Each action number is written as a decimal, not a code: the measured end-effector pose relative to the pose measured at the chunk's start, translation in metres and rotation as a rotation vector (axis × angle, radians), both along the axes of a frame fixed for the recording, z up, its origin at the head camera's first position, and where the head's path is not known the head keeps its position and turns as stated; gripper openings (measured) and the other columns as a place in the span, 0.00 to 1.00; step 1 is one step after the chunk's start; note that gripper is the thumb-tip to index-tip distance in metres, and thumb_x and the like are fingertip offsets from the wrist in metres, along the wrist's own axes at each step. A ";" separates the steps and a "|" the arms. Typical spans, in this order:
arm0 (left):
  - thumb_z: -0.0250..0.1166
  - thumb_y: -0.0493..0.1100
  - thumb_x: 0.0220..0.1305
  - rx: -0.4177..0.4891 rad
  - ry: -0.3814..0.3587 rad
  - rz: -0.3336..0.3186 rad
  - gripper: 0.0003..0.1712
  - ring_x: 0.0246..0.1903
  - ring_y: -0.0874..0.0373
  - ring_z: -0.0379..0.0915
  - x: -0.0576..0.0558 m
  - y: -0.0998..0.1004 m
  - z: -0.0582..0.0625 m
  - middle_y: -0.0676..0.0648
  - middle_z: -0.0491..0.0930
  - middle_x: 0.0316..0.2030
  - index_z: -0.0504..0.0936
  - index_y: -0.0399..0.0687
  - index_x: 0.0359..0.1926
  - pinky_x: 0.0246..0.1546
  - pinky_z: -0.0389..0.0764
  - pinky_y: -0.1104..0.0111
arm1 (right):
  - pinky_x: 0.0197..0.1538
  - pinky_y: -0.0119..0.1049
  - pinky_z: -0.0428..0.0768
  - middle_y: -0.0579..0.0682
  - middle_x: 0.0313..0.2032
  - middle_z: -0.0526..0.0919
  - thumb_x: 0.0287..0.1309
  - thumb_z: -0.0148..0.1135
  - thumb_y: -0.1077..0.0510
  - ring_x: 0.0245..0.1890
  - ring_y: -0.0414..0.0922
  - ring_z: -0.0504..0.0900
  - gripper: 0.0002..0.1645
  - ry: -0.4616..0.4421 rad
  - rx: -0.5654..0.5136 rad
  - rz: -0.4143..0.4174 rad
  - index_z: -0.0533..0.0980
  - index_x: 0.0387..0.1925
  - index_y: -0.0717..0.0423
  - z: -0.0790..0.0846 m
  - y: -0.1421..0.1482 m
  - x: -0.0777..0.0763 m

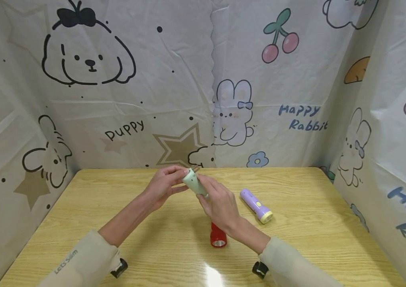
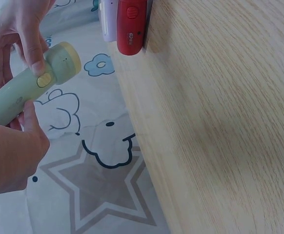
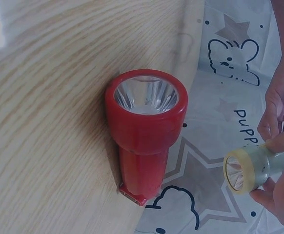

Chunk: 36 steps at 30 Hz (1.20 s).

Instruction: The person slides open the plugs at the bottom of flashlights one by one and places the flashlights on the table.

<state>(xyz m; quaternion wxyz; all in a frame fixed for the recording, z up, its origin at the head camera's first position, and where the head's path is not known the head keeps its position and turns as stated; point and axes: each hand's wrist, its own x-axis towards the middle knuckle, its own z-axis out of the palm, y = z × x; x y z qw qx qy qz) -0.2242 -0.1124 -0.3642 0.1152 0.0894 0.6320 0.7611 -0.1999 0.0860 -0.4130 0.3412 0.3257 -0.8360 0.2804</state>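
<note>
Over my remote feed I see the left hand (image 1: 165, 186) and the right hand (image 1: 221, 202) both pinching the green torch (image 1: 193, 183) above the table (image 1: 167, 247), where the red torch (image 1: 218, 237) and purple torch (image 1: 254, 204) lie near the right hand.

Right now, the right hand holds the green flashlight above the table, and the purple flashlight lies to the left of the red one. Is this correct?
No: the head view shows the purple flashlight to the right of the red flashlight. The right hand does hold the green flashlight above the table.
</note>
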 end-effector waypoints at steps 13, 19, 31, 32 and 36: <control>0.61 0.39 0.72 0.012 0.018 0.011 0.08 0.42 0.54 0.81 -0.001 0.002 -0.002 0.46 0.80 0.43 0.84 0.39 0.43 0.56 0.77 0.47 | 0.46 0.43 0.85 0.51 0.56 0.81 0.51 0.77 0.65 0.48 0.48 0.84 0.37 -0.030 0.005 -0.001 0.73 0.63 0.54 0.002 0.002 -0.002; 0.62 0.39 0.71 -0.017 0.032 0.023 0.13 0.44 0.53 0.79 -0.001 0.004 -0.002 0.44 0.79 0.46 0.81 0.32 0.49 0.55 0.79 0.51 | 0.42 0.43 0.86 0.52 0.56 0.81 0.51 0.76 0.65 0.46 0.48 0.84 0.37 -0.071 -0.010 -0.008 0.73 0.64 0.54 0.004 0.002 -0.002; 0.62 0.37 0.71 -0.056 0.033 0.014 0.19 0.48 0.52 0.78 0.000 0.005 -0.003 0.39 0.77 0.51 0.77 0.27 0.57 0.56 0.77 0.50 | 0.39 0.43 0.85 0.53 0.57 0.80 0.54 0.75 0.64 0.44 0.48 0.84 0.36 -0.166 -0.032 -0.015 0.72 0.65 0.56 0.005 0.001 0.000; 0.62 0.37 0.71 -0.059 0.034 0.015 0.19 0.48 0.51 0.78 0.000 0.005 -0.003 0.39 0.77 0.52 0.76 0.28 0.57 0.57 0.76 0.50 | 0.39 0.43 0.85 0.53 0.57 0.80 0.54 0.74 0.64 0.44 0.48 0.84 0.36 -0.177 -0.033 -0.018 0.72 0.65 0.56 0.006 0.001 0.001; 0.62 0.38 0.72 -0.073 0.036 0.023 0.20 0.48 0.51 0.79 -0.001 0.005 -0.005 0.39 0.77 0.53 0.76 0.28 0.58 0.55 0.78 0.53 | 0.39 0.42 0.85 0.53 0.57 0.80 0.54 0.75 0.63 0.41 0.46 0.84 0.36 -0.215 -0.040 -0.031 0.73 0.64 0.56 0.008 -0.001 0.001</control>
